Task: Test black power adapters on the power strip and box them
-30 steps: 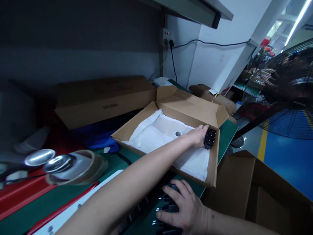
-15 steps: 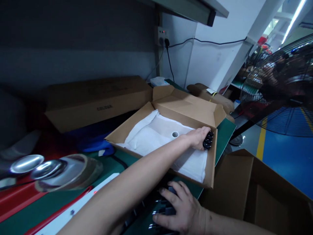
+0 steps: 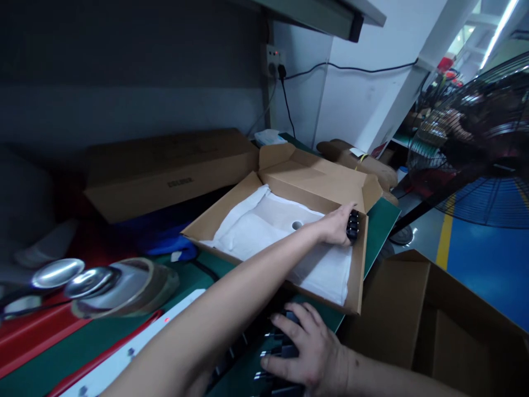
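My left hand (image 3: 336, 225) reaches into an open cardboard box (image 3: 326, 184) lined with white foam wrap (image 3: 264, 226). Its fingers are closed around a stack of small black plug adapters (image 3: 352, 225) against the box's right wall. A round hole (image 3: 296, 225) shows in the white item under the wrap. My right hand (image 3: 312, 350) lies low in front, its fingers curled over a row of black plug adapters with metal pins (image 3: 275, 353) on the green bench.
A long closed carton (image 3: 165, 171) lies behind the open box. A tape roll (image 3: 124, 284) and shiny metal caps (image 3: 58, 273) sit at left. An empty open carton (image 3: 433, 320) stands at right. A floor fan (image 3: 483, 138) and a wall socket with cable (image 3: 275, 60) are beyond.
My left hand has shifted the black adapters a little up along the box's right wall. The right hand stays on the row of adapters; the view has shifted slightly.
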### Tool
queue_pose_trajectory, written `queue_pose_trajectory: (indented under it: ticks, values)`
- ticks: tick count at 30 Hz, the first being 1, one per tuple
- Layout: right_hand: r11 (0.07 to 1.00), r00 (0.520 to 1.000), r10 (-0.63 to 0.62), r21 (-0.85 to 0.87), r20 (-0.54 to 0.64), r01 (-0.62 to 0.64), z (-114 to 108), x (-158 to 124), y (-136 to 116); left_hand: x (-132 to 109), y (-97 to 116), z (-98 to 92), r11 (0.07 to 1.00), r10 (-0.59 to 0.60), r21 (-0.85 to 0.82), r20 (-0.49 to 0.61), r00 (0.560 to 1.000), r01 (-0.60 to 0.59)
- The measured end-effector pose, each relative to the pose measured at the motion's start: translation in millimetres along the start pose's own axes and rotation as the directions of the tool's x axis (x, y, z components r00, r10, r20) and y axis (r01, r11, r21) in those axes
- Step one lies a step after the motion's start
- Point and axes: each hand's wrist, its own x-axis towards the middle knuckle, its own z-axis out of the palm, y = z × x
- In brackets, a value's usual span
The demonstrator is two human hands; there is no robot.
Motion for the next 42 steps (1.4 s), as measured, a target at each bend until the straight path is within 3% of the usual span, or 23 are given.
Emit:
queue_pose_trajectory:
  ticks: [4,7,10,13,16,19,22,24,27,31,34,39,42]
  values:
    - [0.999,1.0,-0.007,0.051,0.028,0.006,-5.8,0.9,0.2,-12.4,12.2,-26.3,0.968,-0.09,-0.24,-0.062,0.994,0.072]
    - [0.996,0.999,-0.001,0.088,0.032,-0.002,-5.6,1.4,0.3,-36.5,29.0,-47.6,0.958,-0.123,-0.279,-0.176,0.977,0.071]
    - [0.995,0.999,0.002,0.102,0.047,-0.007,-3.9,2.7,0.5,-84.6,51.9,-62.4,0.97,-0.094,-0.241,-0.298,0.95,0.021]
    - [0.995,1.0,0.004,0.099,0.023,-0.006,-4.0,3.5,0.1,-162.2,78.5,-63.4,0.992,-0.07,-0.128,-0.416,0.907,0.018]
    - [0.994,0.999,-0.011,0.111,-0.039,0.015,-5.9,4.9,0.1,-255.2,105.3,-43.9,0.99,-0.105,0.034,-0.46,0.882,0.136]
    - [0.993,0.998,-0.046,0.103,-0.053,0.051,-7.5,9.4,1.5,-341.0,126.1,-3.1,0.886,-0.295,0.201,-0.449,0.843,0.417]
    - [0.995,0.997,-0.063,0.07,-0.049,0.066,-7.3,14.9,1.4,-406.8,135.3,49.9,0.677,-0.501,0.321,-0.458,0.734,0.662]
    - [0.997,0.997,-0.058,0.053,-0.054,0.061,-7.3,16.9,-0.1,-437.1,134.4,84.7,0.56,-0.572,0.362,-0.481,0.664,0.745]
    - [0.997,0.998,-0.06,0.044,-0.031,0.061,-11.3,16.3,-2.0,-463.0,123.8,125.9,0.494,-0.559,0.406,-0.529,0.638,0.769]
    - [0.996,0.988,-0.085,0.048,0.127,0.079,-25.0,12.0,-3.0,-474.3,101.5,153.4,0.567,-0.394,0.447,-0.59,0.705,0.691]
    - [0.995,0.983,-0.095,0.021,0.155,0.093,-29.9,8.5,-4.8,-477.6,89.6,158.9,0.609,-0.323,0.456,-0.604,0.728,0.649]
    - [0.994,0.993,-0.114,0.002,0.024,0.114,-22.9,8.1,-8.3,-478.7,89.0,154.0,0.656,-0.307,0.431,-0.597,0.741,0.62]
    - [0.993,0.993,-0.108,0.03,-0.054,0.11,-29.5,12.7,-20.2,-482.5,97.5,148.5,0.711,-0.272,0.413,-0.585,0.764,0.57]
